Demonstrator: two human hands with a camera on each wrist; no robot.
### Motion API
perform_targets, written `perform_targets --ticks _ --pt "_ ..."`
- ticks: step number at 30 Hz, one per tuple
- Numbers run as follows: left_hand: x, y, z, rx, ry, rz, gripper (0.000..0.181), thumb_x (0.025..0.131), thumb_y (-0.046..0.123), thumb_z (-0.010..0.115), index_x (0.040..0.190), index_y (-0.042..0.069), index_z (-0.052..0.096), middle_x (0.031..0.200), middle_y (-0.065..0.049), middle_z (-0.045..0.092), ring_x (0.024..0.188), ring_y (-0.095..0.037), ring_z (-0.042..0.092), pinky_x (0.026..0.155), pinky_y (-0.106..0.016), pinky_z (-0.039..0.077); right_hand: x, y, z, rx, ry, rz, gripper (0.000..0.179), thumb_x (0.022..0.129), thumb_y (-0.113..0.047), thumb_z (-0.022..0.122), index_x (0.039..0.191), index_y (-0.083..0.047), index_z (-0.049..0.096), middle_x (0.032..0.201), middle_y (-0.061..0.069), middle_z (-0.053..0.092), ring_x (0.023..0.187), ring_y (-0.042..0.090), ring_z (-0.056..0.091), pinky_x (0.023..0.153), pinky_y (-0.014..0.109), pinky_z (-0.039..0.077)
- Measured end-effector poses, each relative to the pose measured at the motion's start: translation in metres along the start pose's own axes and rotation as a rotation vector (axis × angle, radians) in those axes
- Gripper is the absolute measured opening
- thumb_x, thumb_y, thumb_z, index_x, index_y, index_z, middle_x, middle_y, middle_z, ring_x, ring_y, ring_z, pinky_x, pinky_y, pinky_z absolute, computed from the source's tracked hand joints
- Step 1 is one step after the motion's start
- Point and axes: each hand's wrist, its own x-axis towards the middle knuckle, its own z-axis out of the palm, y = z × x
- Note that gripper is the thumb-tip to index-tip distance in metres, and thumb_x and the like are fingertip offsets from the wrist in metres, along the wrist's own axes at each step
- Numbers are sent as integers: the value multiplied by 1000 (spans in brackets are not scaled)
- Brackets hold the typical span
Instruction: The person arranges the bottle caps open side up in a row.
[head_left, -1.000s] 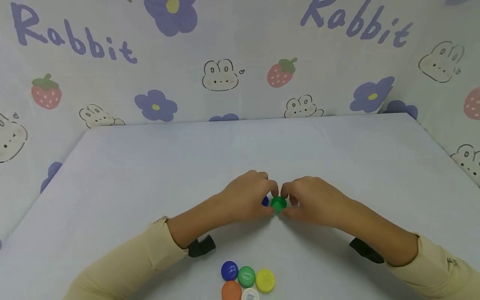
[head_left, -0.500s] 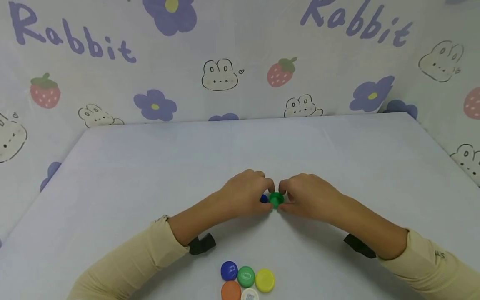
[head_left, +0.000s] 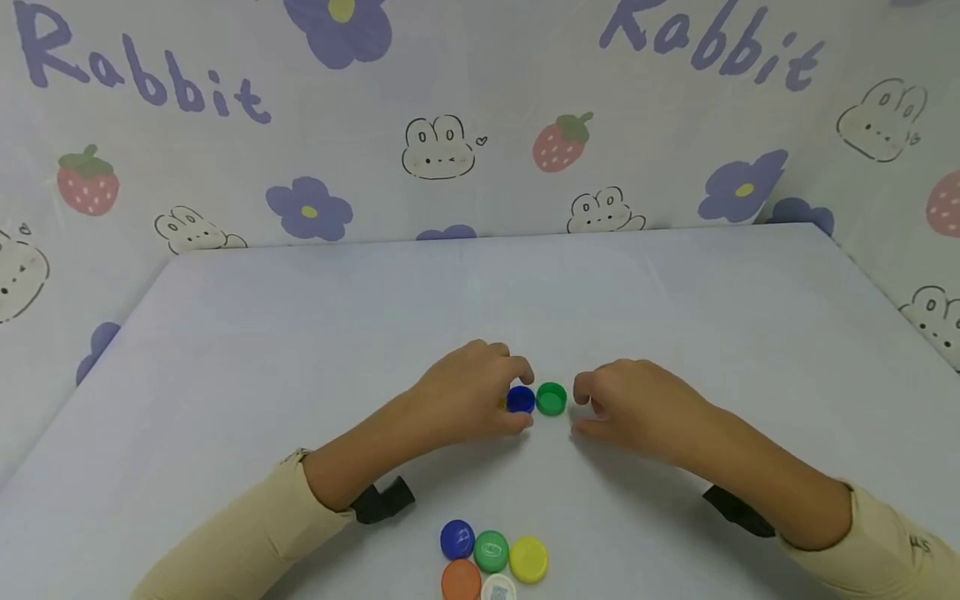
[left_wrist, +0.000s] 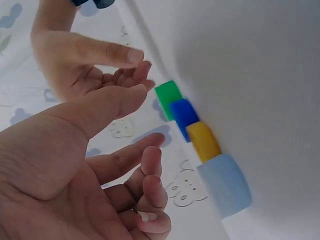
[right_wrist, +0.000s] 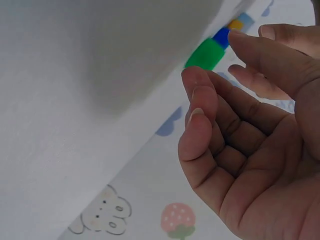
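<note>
We note a pale desk (head_left: 337, 308), its far edge running along a white backdrop (head_left: 487, 67). On the cloth we read purple "Rabbit" lettering (head_left: 142, 71), upper left and again upper right. Below it we log purple flowers (head_left: 308, 212) with yellow centres, red strawberries (head_left: 557, 150) and outlined rabbit faces (head_left: 438, 157). The print covers both sides too.

Soft light — dimmer wrist views
Diffuse shadows on the table (head_left: 420, 300), lower half, head view — green cap (right_wrist: 205, 55) blurred, upper right, right wrist view
</note>
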Motion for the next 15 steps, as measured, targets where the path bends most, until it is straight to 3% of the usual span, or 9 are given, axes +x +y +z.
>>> perform_targets --ticks 3,8,12,15 --pt "-13 2 -2 -63 -19 29 37 89 34 81 119 12 75 96 -1 66 87 -16 56 72 -24 49 -8 -7 3 -1 -16 -37 15 86 -18 83 95 -11 73 70 -9 56 65 9 51 63 27 47" --pt "-34 9 -4 -144 -160 64 35 88 37 81 116 16 74 94 4 65 89 -11 55 74 -23 49 -22 -17 12 -16 -60 -128 22 82 -28 87 90 -17 70 73 -12 58 64 5 51 62 27 48" --pt "-47 16 -3 -145 -262 99 37 83 43 85 110 20 73 92 10 60 88 -6 52 75 -21 47 -32 -25 23 -57 -73 -204 35 75 -45 89 84 -20 66 70 -15 54 62 4 47 58 27 45" --pt "-54 21 1 -120 -294 129 38 80 47 86 103 22 70 90 13 56 86 -6 49 74 -20 45 -39 -32 33 -115 -40 -261 42 72 -52 87 78 -20 61 67 -15 45 60 5 42 54 25 39"
